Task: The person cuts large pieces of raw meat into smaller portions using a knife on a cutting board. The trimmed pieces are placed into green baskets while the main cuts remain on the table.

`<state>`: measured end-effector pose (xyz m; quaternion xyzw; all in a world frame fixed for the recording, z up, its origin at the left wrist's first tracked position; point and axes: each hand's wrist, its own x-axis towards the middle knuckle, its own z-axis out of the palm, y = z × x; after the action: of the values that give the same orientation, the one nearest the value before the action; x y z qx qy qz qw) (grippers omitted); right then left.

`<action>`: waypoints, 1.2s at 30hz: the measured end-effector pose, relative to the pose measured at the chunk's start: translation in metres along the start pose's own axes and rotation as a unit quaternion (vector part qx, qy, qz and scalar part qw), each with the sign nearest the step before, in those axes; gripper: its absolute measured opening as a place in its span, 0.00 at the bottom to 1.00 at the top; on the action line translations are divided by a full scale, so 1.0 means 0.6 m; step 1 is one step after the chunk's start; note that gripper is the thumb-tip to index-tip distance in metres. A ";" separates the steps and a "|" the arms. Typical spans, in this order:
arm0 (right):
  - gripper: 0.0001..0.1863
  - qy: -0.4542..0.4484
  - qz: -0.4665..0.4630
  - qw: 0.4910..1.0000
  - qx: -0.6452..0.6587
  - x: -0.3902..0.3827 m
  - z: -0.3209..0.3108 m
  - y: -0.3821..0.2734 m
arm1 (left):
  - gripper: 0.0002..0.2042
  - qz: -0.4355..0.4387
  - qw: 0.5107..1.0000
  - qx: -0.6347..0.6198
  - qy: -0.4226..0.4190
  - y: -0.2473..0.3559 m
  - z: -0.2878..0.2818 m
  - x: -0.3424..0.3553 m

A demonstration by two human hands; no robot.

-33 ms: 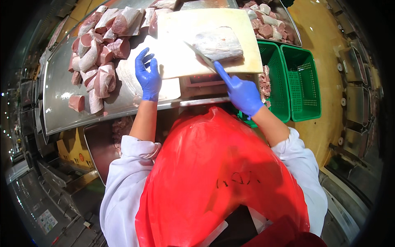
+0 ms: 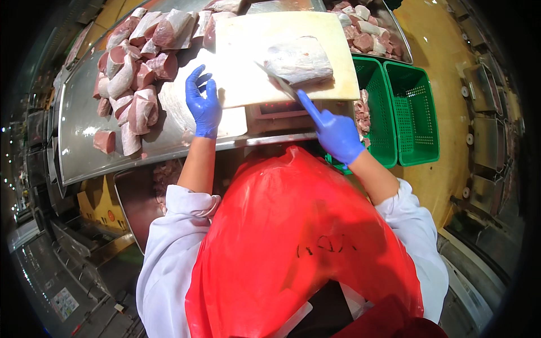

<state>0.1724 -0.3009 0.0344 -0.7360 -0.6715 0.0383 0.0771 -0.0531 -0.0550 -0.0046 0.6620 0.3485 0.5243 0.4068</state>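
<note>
A pale, fat-covered block of meat lies on the right part of a white cutting board. My right hand, in a blue glove, grips a knife with the index finger stretched toward the blade. The blade points up and left over the board, beside the block's lower left end; the handle is hidden in my fist. At the board's left edge my left hand, also gloved in blue, has its fingers loosely curved and apart, with nothing visible in them. Strong glare washes out the board beside it.
Cut meat pieces are heaped on the steel table at left. A tray of meat chunks stands far right. Two green baskets sit right of the board. A device with red lit digits shows under the board's near edge.
My right hand and the knife have shifted slightly right and down, away from the block. My left hand has stayed in place.
</note>
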 end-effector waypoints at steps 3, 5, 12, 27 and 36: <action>0.48 -0.055 0.021 0.998 0.030 -0.067 -0.025 0.010 | 0.15 -0.014 1.000 0.002 -0.017 -0.001 0.016 0.001; 0.47 -0.072 0.017 0.997 0.032 -0.107 -0.046 0.025 | 0.11 -0.017 1.000 0.020 -0.014 -0.016 0.027 -0.003; 0.42 0.042 0.064 0.983 0.168 -0.152 -0.095 0.055 | 0.06 0.069 0.988 0.114 -0.078 0.022 0.098 -0.041; 0.50 -0.105 0.024 0.994 -0.018 0.031 -0.055 -0.028 | 0.06 0.029 0.998 0.025 0.044 -0.010 0.045 -0.032; 0.39 -0.037 0.107 0.976 0.187 -0.184 -0.144 0.084 | 0.08 0.024 0.999 0.041 0.017 -0.025 0.011 -0.021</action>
<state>0.2254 -0.4203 0.1059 -0.7742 -0.5725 0.1980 0.1837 -0.0495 -0.0611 -0.0245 0.6775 0.3604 0.5305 0.3602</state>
